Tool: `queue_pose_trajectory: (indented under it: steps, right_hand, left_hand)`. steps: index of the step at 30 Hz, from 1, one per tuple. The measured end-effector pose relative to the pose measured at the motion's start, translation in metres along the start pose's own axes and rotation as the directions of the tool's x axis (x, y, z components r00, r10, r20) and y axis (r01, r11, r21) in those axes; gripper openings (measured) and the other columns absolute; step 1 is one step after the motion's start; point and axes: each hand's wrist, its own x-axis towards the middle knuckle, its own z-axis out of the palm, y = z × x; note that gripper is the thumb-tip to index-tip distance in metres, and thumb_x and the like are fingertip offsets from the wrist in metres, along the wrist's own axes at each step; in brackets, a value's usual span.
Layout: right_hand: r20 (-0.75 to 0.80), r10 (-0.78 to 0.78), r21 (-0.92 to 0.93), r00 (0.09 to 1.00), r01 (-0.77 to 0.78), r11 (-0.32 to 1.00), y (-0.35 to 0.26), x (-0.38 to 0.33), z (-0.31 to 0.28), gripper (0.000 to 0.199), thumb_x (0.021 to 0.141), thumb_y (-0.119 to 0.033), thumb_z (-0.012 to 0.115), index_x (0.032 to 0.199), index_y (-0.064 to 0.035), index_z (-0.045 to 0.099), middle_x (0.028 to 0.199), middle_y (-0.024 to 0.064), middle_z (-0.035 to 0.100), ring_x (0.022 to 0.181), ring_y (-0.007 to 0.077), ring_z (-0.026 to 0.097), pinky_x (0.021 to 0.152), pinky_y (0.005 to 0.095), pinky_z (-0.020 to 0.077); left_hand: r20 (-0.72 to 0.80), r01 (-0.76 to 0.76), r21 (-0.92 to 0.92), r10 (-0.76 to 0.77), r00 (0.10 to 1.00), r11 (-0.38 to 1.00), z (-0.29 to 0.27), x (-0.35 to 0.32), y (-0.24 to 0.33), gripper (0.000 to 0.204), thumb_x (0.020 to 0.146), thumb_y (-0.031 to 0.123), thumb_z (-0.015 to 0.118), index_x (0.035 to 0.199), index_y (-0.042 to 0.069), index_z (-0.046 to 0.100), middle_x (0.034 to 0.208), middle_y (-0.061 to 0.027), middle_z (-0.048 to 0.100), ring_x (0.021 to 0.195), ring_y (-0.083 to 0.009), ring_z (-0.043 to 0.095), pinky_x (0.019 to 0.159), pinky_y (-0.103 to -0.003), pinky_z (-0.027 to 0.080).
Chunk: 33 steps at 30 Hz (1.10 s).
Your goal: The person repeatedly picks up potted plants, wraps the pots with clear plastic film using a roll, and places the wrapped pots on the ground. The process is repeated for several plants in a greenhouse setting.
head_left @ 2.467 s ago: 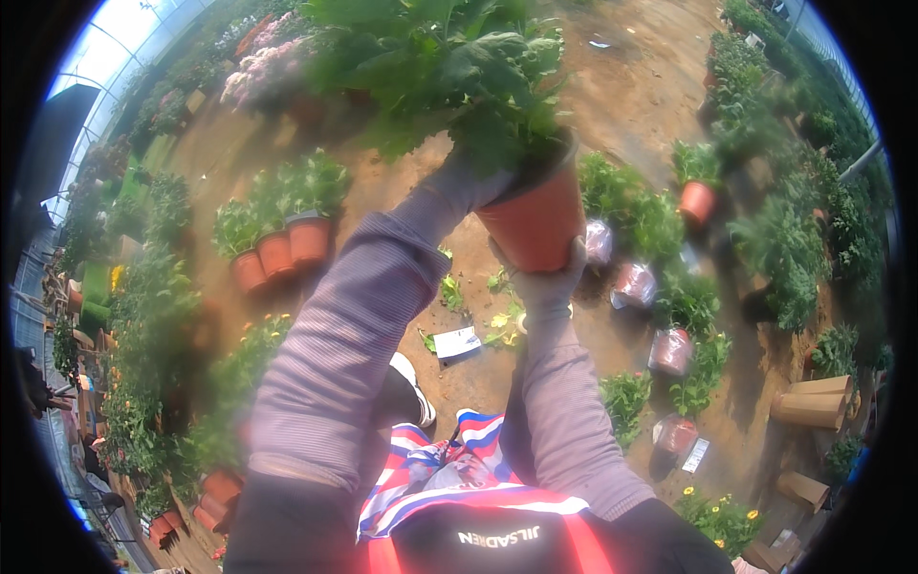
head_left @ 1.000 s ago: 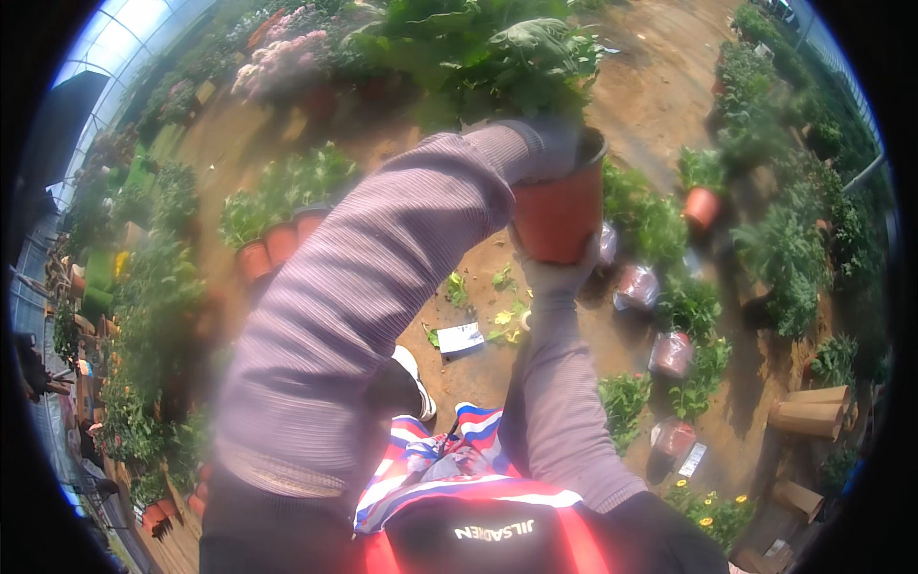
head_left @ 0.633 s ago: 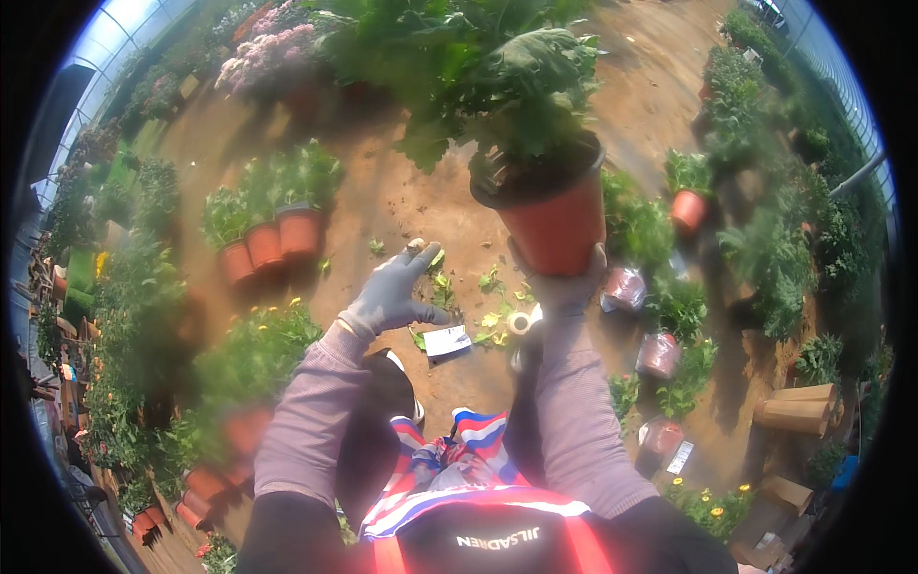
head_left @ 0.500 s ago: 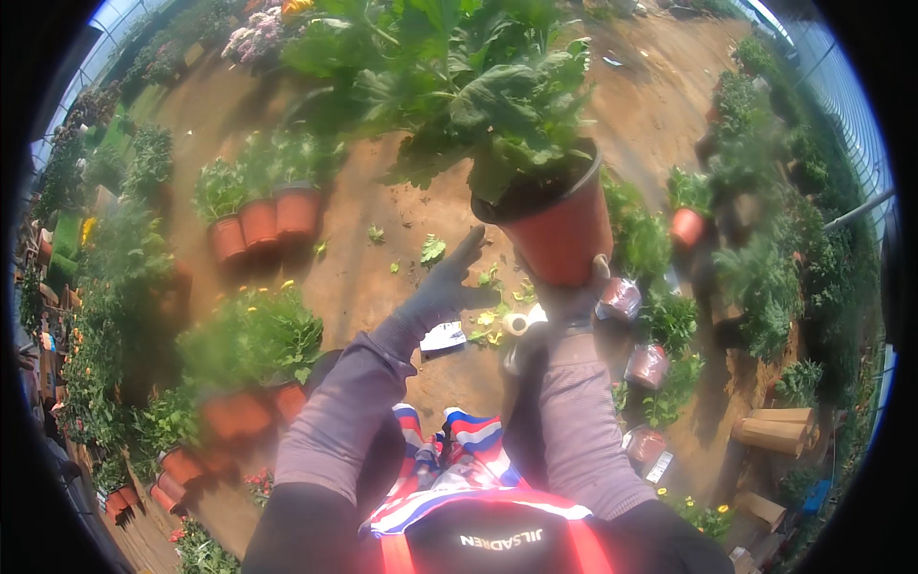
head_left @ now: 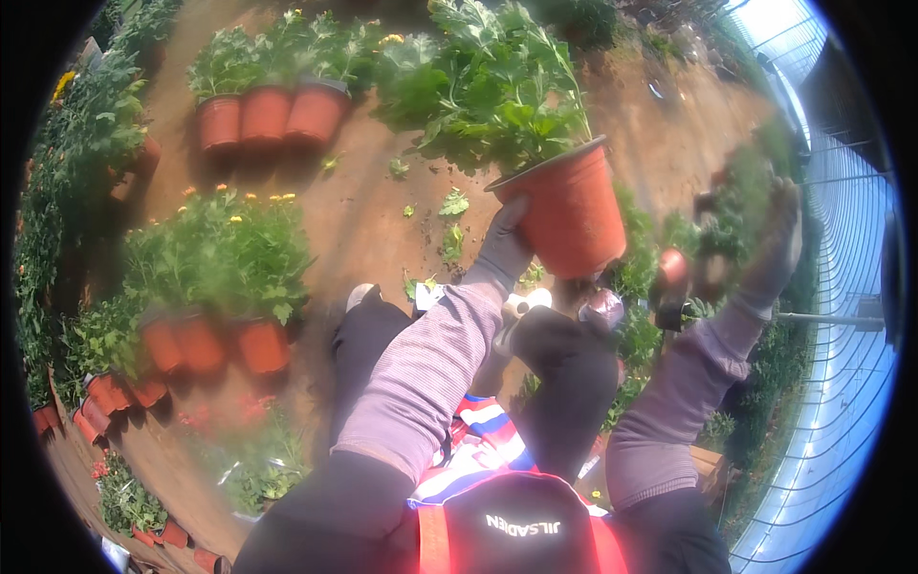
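Note:
My gloved left hand [head_left: 507, 251] grips a reddish-brown plastic flowerpot [head_left: 574, 215] low on its left side, part of the fingers hidden behind it. The pot is tilted a little and held up off the ground. A leafy green plant [head_left: 521, 105] grows out of it and leans to the left. Away from the pot, my gloved right hand [head_left: 776, 239] is raised at the right, in front of dark foliage. Motion blur smears its fingers, and I see no object clearly in it.
Three potted plants [head_left: 263, 115] stand in a row at the far left. Nearer is a group with yellow flowers [head_left: 215, 258]. Torn leaves [head_left: 453, 202] lie on the brown soil. A small red pot [head_left: 672, 266] and a wrapped pot [head_left: 602, 308] sit at the right.
My left hand has moved in and taken hold of the flowerpot. My right hand has let go of its base and swung out to the right. The view has shifted rightward.

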Motion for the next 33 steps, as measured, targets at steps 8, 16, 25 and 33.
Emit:
queue_pose_trajectory:
  steps: [8, 16, 25, 33]
  right_hand:
    - [0.439, 0.296, 0.002, 0.849, -0.330, 0.944, -0.077, 0.007, 0.060, 0.045, 0.100, -0.028, 0.056, 0.138, -0.0046, 0.051, 0.120, 0.0125, 0.063, 0.101, 0.0206, 0.064, 0.079, 0.0301, 0.0544]
    - [0.500, 0.594, -0.141, 0.630, -0.618, 0.774, 0.008, -0.037, 0.102, 0.034, 0.100, -0.022, 0.052, 0.131, -0.0071, 0.054, 0.110, 0.0099, 0.066, 0.098, 0.0148, 0.063, 0.080, 0.0284, 0.0507]
    - [0.751, 0.353, 0.283, 0.559, -0.754, 0.593, 0.076, -0.027, 0.017, 0.068, 0.082, -0.030, 0.078, 0.135, 0.0010, 0.049, 0.123, 0.0107, 0.062, 0.108, 0.0179, 0.061, 0.096, 0.0333, 0.0493]
    - [0.394, 0.368, -0.389, 0.842, -0.210, 0.897, 0.002, 0.018, 0.006, 0.053, 0.093, -0.031, 0.069, 0.131, 0.0039, 0.058, 0.108, 0.0098, 0.068, 0.095, 0.0166, 0.065, 0.086, 0.0300, 0.0516]
  left_hand:
    - [-0.179, 0.178, -0.129, -0.200, 0.963, 0.975, 0.003, -0.005, -0.020, 0.067, 0.084, 0.052, 0.071, 0.134, 0.010, 0.057, 0.130, -0.0093, 0.063, 0.117, -0.0273, 0.060, 0.106, -0.044, 0.046]
    - [0.005, 0.152, 0.179, -0.155, 0.988, 0.972, 0.031, -0.007, 0.006, 0.067, 0.087, 0.047, 0.071, 0.136, 0.005, 0.054, 0.131, -0.0112, 0.062, 0.114, -0.0279, 0.061, 0.098, -0.042, 0.051]
    - [-0.277, 0.328, 0.154, -0.278, 0.920, 0.932, 0.046, -0.016, 0.025, 0.068, 0.089, 0.051, 0.071, 0.137, 0.008, 0.051, 0.127, -0.0123, 0.062, 0.114, -0.0272, 0.062, 0.089, -0.043, 0.057]
    - [0.004, 0.232, -0.210, -0.236, 0.972, 0.950, 0.012, -0.007, -0.024, 0.083, 0.079, 0.056, 0.077, 0.140, 0.005, 0.051, 0.138, -0.0122, 0.059, 0.126, -0.0291, 0.056, 0.112, -0.044, 0.043]
